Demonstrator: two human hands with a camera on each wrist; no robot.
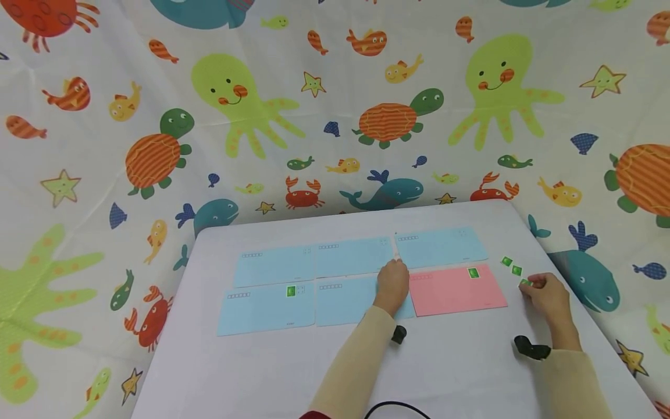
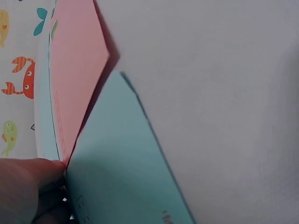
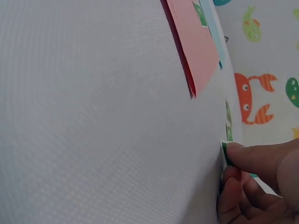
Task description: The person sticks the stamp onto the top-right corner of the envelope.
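Observation:
My right hand (image 1: pixel 549 299) pinches a green stamp (image 3: pixel 225 148) between thumb and fingers at the table's right side. Two loose green stamps, a farther one (image 1: pixel 506 262) and a nearer one (image 1: pixel 516 270), lie just beyond it. My left hand (image 1: pixel 392 286) is over the front middle blue envelope (image 1: pixel 345 299), its thumb (image 2: pixel 46 169) by the edge of the pink envelope (image 1: pixel 455 294). A narrow whitish shape shows past its fingertips; I cannot tell whether the hand holds it. On the pink envelope's upper right is a green stamp (image 1: pixel 473 273).
Another stamp (image 1: pixel 291 291) is on the front left blue envelope (image 1: pixel 262 314). Behind lie three more blue envelopes, at left (image 1: pixel 272 269), middle (image 1: pixel 353 259) and right (image 1: pixel 439 249). A black cable (image 1: pixel 398 402) curves at the white table's (image 1: pixel 251 378) near edge. A sea-animal cloth (image 1: pixel 335 75) hangs behind.

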